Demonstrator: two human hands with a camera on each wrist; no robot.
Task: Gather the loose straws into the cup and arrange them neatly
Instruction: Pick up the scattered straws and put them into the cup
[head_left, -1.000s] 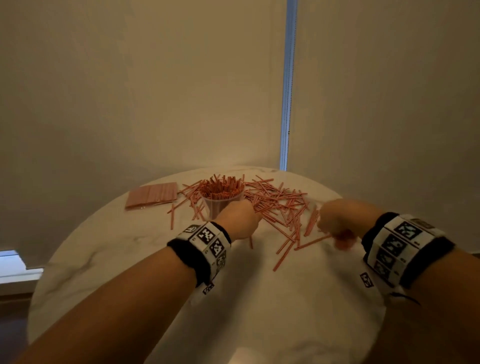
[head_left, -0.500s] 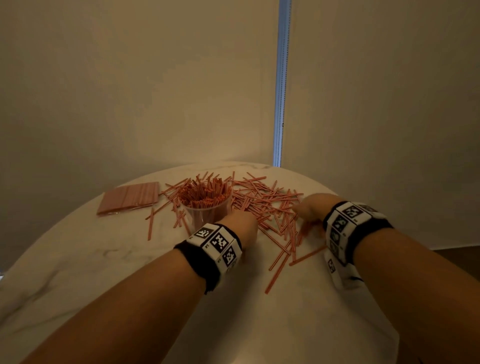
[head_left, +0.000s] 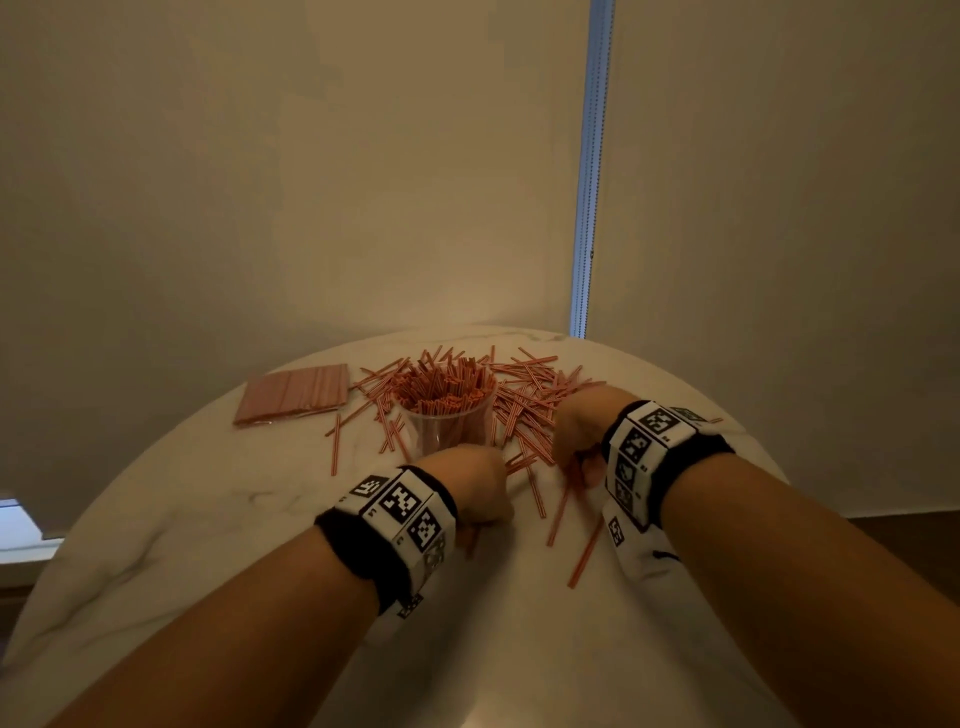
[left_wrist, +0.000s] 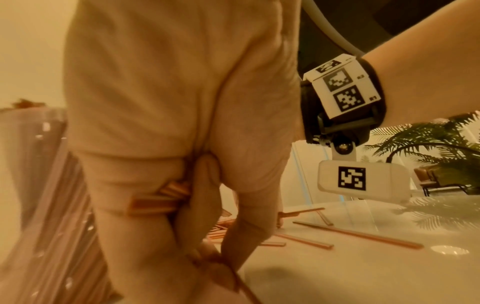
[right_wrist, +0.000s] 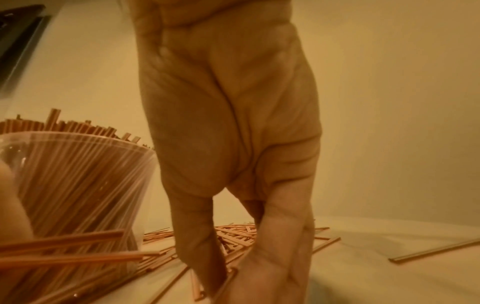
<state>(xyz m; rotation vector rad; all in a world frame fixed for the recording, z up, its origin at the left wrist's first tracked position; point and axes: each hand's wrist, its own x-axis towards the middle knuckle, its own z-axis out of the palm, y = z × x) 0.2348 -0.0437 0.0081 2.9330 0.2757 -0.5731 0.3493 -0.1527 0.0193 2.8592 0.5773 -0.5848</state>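
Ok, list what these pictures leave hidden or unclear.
- Left hand, head view: its fingers are hidden behind its own back; the left wrist view shows them holding straws.
- Right hand, right wrist view: fingertips blurred, its hold on a straw unclear.
- Cup base: hidden by the left hand.
- Pack: too small to read.

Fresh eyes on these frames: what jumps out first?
The clear cup near the table's far edge, crammed with upright orange straws, with loose straws scattered around it, mostly to its right. In front of it, the left hand grips a small bundle of straws while the right hand pinches at straws on the marble table.
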